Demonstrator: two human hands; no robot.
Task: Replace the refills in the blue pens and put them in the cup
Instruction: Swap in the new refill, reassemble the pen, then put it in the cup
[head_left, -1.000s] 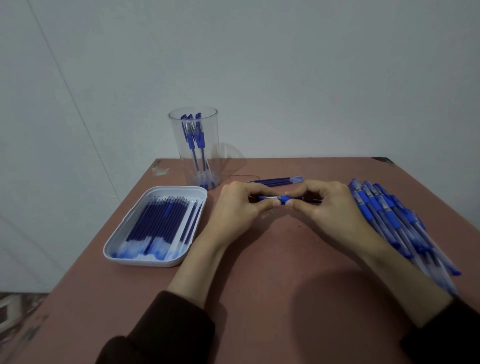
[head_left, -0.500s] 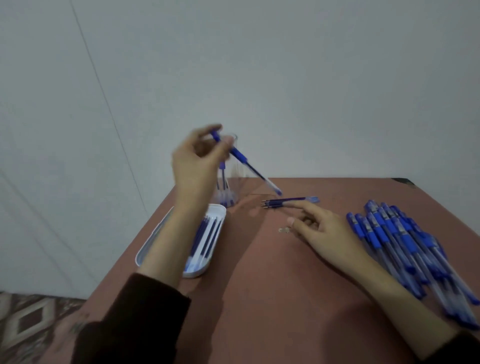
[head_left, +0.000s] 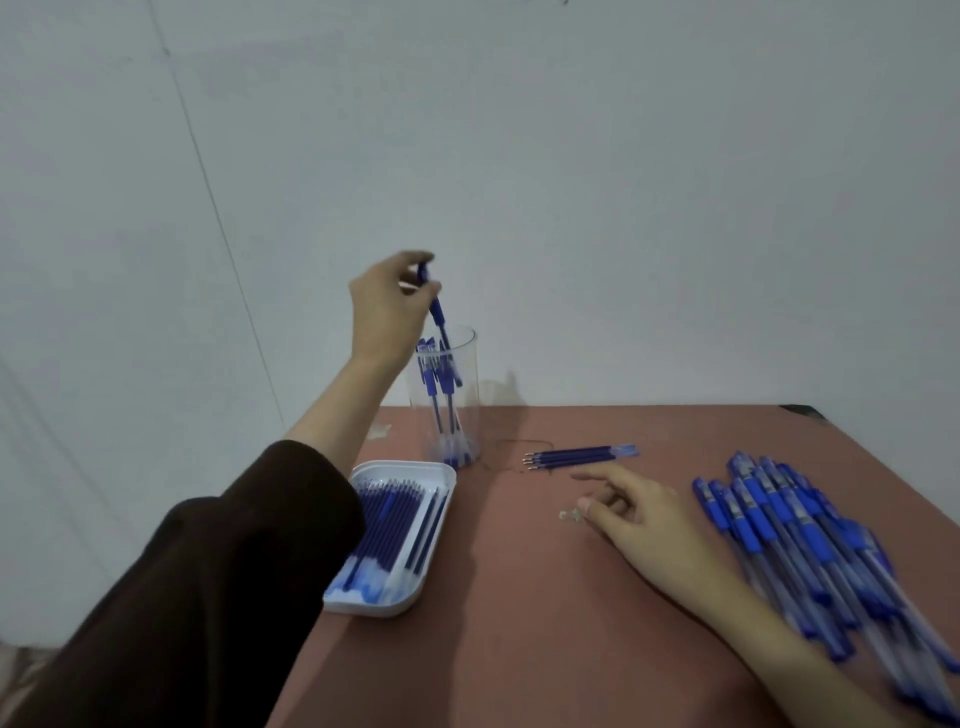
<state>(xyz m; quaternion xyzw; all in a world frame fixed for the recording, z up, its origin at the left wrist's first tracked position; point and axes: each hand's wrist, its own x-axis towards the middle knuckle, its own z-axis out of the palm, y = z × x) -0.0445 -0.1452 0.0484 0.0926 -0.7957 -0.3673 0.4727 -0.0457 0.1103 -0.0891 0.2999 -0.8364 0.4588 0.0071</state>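
My left hand (head_left: 387, 306) is raised above the clear cup (head_left: 466, 358) and pinches the top end of a blue pen (head_left: 439, 314), whose lower part points down into the cup's mouth. Several blue pens stand inside the cup. My right hand (head_left: 636, 512) rests on the table with fingers loosely spread, holding nothing. A pile of blue pens (head_left: 800, 535) lies to its right. A few loose refills (head_left: 579, 457) lie beyond its fingertips. A white tray (head_left: 402, 605) with several refills sits at the left, partly hidden by my sleeve.
The reddish-brown table (head_left: 519, 623) stands against a pale wall. A small pale scrap (head_left: 567, 515) lies by my right thumb. The table's left edge runs just beside the tray, and its far right corner (head_left: 802, 410) is visible.
Both hands held one pen together a second ago. My left hand then carried it up and over to the cup, turning it tip-down into the mouth. My right hand dropped to the table.
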